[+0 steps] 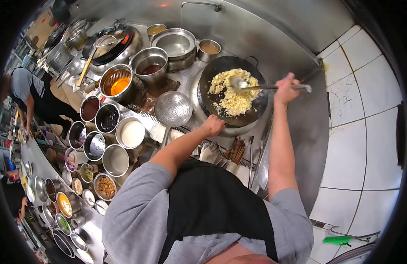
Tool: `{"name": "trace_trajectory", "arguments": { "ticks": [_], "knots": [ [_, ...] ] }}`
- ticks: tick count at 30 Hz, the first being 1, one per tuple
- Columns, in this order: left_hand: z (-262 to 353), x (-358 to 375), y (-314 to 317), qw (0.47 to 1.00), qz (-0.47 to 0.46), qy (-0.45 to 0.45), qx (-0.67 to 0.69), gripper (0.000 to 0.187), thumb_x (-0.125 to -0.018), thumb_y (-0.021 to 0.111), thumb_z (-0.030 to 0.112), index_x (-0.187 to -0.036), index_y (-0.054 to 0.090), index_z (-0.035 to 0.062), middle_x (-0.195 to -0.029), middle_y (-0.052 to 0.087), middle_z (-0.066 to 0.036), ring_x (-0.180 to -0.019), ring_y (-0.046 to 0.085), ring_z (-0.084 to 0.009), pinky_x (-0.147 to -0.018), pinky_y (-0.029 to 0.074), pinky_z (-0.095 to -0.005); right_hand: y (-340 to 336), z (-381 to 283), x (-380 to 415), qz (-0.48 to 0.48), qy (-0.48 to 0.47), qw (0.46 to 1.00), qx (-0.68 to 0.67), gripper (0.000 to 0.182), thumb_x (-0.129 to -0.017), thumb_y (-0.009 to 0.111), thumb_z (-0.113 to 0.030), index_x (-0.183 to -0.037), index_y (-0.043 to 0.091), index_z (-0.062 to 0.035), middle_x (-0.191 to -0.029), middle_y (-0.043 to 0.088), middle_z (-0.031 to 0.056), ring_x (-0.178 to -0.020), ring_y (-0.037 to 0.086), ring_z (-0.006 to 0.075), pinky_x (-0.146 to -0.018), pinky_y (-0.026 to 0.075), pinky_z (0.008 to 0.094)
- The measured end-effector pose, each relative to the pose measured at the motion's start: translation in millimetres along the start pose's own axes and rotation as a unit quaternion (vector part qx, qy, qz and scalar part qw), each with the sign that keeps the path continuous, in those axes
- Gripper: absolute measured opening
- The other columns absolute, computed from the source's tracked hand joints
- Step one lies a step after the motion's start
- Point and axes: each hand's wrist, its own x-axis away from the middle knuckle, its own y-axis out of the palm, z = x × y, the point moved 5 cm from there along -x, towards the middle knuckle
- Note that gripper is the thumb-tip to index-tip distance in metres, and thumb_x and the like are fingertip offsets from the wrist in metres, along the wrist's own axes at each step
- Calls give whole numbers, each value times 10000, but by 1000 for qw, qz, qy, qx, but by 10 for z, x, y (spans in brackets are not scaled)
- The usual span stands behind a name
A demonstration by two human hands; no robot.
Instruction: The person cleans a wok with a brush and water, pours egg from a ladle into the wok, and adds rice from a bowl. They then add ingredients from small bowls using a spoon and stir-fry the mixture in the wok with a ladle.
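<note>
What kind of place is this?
Most likely a restaurant kitchen: there's a big, round black metal wok of crumbly yellow food, a round perforated steel strainer, and many round silver metal containers.

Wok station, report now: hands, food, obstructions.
Right hand gripping ladle. Left hand at near rim of wok, grip unclear. Yellow, crumbly food spread in wok. No obstruction visible.

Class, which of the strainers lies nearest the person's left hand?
The perforated metal strainer just left of the wok; the others, like the wooden-handled mesh one, lie farther off, upper left.
</note>
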Motion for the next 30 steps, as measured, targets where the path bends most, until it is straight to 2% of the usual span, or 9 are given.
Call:
{"name": "trace_trajectory", "arguments": {
  "ticks": [4,6,13,16,20,23,25,28,30],
  "knots": [
    [-22,-10,-21,1000,-13,-12,4,271,-930,476,307,-900,630,87,-895,678,-133,-944,601,-329,-921,386,-441,593,-678,745,-195,61,972,-118,294,-902,649,-89,-674,464,-94,-572,498,-16,-472,453,64,-447,367,250],
    [-20,-26,-98,999,-18,-26,-1,272,-930,476,310,-905,631,88,-902,678,-130,-954,599,-329,-920,388,-442,588,-755,1024,-230,-48,969,-79,362,-933,609,-111,-664,368,-108,-527,433,2,-419,433,81,-390,355,245],
    [0,-5,-121,999,-26,-35,-13,245,-920,494,295,-917,640,99,-922,682,-123,-966,603,-311,-933,385,-428,-229,-201,-601,96,100,989,-47,346,-923,643,-224,-663,480,-65,-529,509,19,-432,443,95,-396,368,260],
    [27,18,-49,999,-21,-37,-3,237,-918,501,293,-929,637,100,-929,681,-121,-987,595,-308,-940,382,-430,-335,-237,-254,56,-7,992,115,338,-924,635,-182,-657,463,-66,-522,497,23,-433,437,94,-418,376,267],
    [-7,19,-11,998,-55,-21,-18,246,-934,478,291,-949,629,98,-931,679,-125,-1012,581,-311,-958,364,-427,268,-344,233,-159,50,985,-48,317,-934,605,-128,-655,460,-87,-521,492,3,-437,462,89,-424,363,254],
    [-36,-37,-86,998,-50,-45,-9,258,-936,465,297,-945,625,94,-934,678,-129,-1013,580,-315,-967,356,-426,448,-679,456,-197,56,978,-34,308,-943,605,-153,-689,455,-68,-550,463,7,-437,448,85,-400,380,262],
    [42,32,-139,998,-40,-38,-18,279,-940,455,310,-944,628,92,-944,680,-134,-1010,578,-324,-962,361,-439,388,-517,610,-147,-128,979,64,320,-925,622,-172,-654,470,-94,-533,505,-7,-439,476,102,-458,388,288],
    [-46,-5,-52,1000,-10,-5,-8,253,-936,483,302,-896,609,87,-875,673,-133,-920,590,-357,-899,391,-447,255,-114,-153,-32,69,997,9,348,-923,625,-216,-644,467,-81,-517,506,15,-444,478,111,-484,408,302],
    [-17,47,-90,1000,-14,-8,-23,249,-936,483,301,-887,606,90,-871,673,-131,-909,595,-352,-897,393,-444,131,-283,-501,68,31,996,-41,370,-923,623,-240,-639,466,-61,-493,499,36,-422,465,117,-448,395,304]
  ]
}}
